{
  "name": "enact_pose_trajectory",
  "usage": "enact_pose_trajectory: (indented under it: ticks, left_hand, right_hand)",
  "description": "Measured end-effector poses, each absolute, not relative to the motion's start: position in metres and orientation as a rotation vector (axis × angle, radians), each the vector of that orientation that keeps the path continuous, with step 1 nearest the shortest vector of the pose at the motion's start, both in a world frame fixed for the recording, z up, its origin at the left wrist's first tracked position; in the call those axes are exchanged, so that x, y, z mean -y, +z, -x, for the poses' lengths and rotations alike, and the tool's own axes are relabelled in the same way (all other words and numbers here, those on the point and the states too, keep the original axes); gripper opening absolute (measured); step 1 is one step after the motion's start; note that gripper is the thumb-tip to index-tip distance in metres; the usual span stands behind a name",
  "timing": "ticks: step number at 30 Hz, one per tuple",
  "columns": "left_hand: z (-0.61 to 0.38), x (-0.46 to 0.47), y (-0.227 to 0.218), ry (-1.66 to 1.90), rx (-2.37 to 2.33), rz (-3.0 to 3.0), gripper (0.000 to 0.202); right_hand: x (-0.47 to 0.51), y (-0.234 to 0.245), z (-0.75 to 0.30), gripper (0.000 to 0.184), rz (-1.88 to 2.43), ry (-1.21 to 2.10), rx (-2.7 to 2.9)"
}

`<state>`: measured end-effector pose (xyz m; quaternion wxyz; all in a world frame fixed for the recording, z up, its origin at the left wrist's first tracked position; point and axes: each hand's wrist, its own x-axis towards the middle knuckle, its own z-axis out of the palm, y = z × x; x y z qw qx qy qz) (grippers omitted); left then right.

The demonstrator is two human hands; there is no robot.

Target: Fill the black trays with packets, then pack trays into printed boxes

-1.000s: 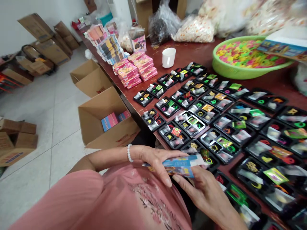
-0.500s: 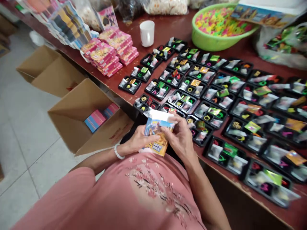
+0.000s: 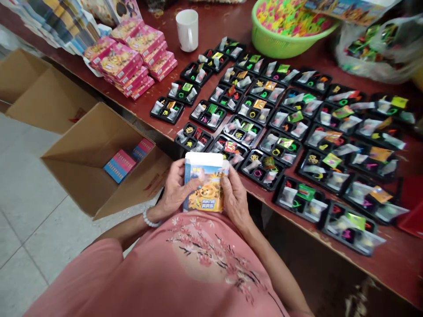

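Note:
A small printed cardboard box (image 3: 206,187), blue and yellow with a dog picture on its front, is held upright close to my body. Its white top flap (image 3: 204,159) stands up. My left hand (image 3: 178,187) grips the box's left side, thumb across the front. On the right side, my right hand (image 3: 234,193) holds it with the thumb on the front edge; its other fingers are partly hidden behind. Just beyond the box, black plastic trays (image 3: 262,169) with small toys and wrapped packets lie in rows on the dark red table (image 3: 218,11).
Pink boxes (image 3: 120,61) are stacked at the back left, near a white mug (image 3: 187,31). A green basin (image 3: 280,46) of colourful plastic pieces stands behind the trays. Left of the table, an open carton (image 3: 76,154) on the floor holds pink-and-blue boxes (image 3: 119,166).
The box has turned from tilted to upright, its front now facing me. My right hand has moved from the top corner down to the right side. The whole view has shifted slightly.

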<state>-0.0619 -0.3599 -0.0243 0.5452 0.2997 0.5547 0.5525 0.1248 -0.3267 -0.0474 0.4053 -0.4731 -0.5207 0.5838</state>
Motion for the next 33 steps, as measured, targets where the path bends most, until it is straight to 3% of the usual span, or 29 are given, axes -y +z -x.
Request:
enact_pose_trajectory:
  ticks: [4, 11, 17, 19, 22, 26, 33]
  left_hand:
    - [0.069, 0.357, -0.018, 1.316, -1.365, -0.931, 0.076]
    - [0.09, 0.351, -0.005, 1.047, -1.34, -0.972, 0.036]
    - [0.094, 0.344, -0.001, 1.044, -1.42, -1.22, 0.02]
    - [0.09, 0.344, -0.003, 1.153, -1.406, -1.184, 0.024]
    - [0.087, 0.345, -0.01, 1.205, -1.342, -1.084, 0.047]
    - [0.094, 0.344, -0.013, 1.096, -1.367, -1.218, 0.018]
    - [0.099, 0.338, -0.004, 1.076, -1.296, -1.385, 0.01]
  right_hand:
    - [0.327, -0.056, -0.13, 0.061, 1.136, 1.383, 1.464]
    - [0.318, -0.042, -0.136, 0.04, 1.044, 1.562, 1.39]
    - [0.303, -0.039, -0.133, 0.03, 1.089, 1.297, 1.405]
    - [0.302, -0.042, -0.133, 0.03, 1.086, 1.334, 1.393]
    - [0.302, -0.044, -0.137, 0.033, 1.072, 1.347, 1.486]
    - [0.298, -0.035, -0.148, 0.016, 0.935, 1.21, 1.785]
    - [0.288, -0.022, -0.157, 0.02, 0.999, 1.521, 1.703]
